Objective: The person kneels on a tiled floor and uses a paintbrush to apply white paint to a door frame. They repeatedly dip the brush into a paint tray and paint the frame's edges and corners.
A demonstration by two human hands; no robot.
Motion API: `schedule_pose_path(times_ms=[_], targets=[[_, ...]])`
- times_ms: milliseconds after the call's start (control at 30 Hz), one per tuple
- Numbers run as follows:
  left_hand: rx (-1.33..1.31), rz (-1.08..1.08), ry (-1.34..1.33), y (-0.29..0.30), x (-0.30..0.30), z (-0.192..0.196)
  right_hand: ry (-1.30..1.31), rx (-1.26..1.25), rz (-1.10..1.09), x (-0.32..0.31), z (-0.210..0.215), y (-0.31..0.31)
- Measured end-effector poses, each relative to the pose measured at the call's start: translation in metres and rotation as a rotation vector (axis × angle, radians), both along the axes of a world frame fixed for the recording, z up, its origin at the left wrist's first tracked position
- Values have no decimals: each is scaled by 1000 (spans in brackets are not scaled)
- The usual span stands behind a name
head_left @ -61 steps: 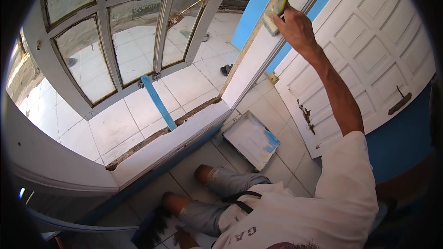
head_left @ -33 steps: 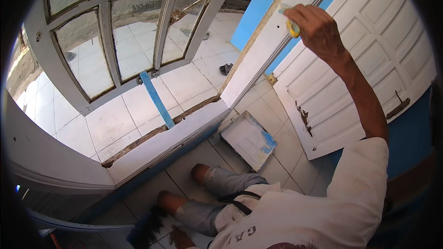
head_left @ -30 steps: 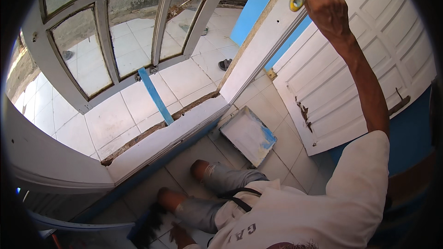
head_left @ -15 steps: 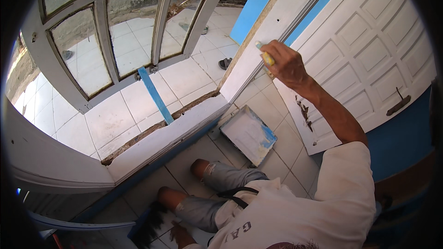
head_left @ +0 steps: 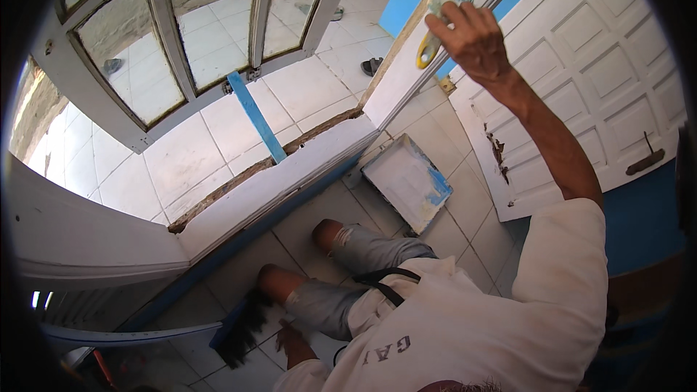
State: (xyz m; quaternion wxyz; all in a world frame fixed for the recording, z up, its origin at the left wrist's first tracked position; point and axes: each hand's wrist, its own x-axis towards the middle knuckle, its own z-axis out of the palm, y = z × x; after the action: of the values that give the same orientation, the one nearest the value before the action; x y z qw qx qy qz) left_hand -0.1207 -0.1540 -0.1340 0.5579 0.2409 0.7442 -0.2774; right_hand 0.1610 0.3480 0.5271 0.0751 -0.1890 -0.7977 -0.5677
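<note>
My right hand [head_left: 472, 43], raised at the upper right, grips a paintbrush [head_left: 428, 51] with a yellow handle. Its pale, paint-covered bristles lie against the upright white post [head_left: 417, 58] of the door or window frame. A paint tray [head_left: 406, 181] with white paint and blue smears rests on the tiled floor below that arm. My left hand [head_left: 294, 341] hangs low beside my knee with its fingers loosely apart and nothing seen in it. Close to it is a broom head [head_left: 238, 334] with black bristles.
A glazed white panel [head_left: 210, 36] stands at the upper left, and a blue strip of wood [head_left: 255, 117] reaches from it to the white sill [head_left: 283, 178]. At right leans a white panelled door [head_left: 573, 101] with a damaged edge. Sandals [head_left: 372, 65] lie outside.
My right hand has moved up along the post, and the brush has turned so its bristles point upward. The whole view has shifted slightly. My left hand stays low by my knee.
</note>
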Motion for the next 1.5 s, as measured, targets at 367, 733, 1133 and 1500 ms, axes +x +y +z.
schedule_pose_path(times_ms=[367, 733, 1133, 1500], targets=[[-2, 28, -2, -10, -2, -4, 49, -427, -45, -27, -224, 12], [1, 42, -2, -12, -2, -6, 352, -771, -166, -33, -285, 20], [-2, 59, 1, -16, -3, -12, 352, -203, -37, -7, -41, -32], [10, 77, 28, -17, -4, -4, 427, -901, -67, 27, -220, -56]])
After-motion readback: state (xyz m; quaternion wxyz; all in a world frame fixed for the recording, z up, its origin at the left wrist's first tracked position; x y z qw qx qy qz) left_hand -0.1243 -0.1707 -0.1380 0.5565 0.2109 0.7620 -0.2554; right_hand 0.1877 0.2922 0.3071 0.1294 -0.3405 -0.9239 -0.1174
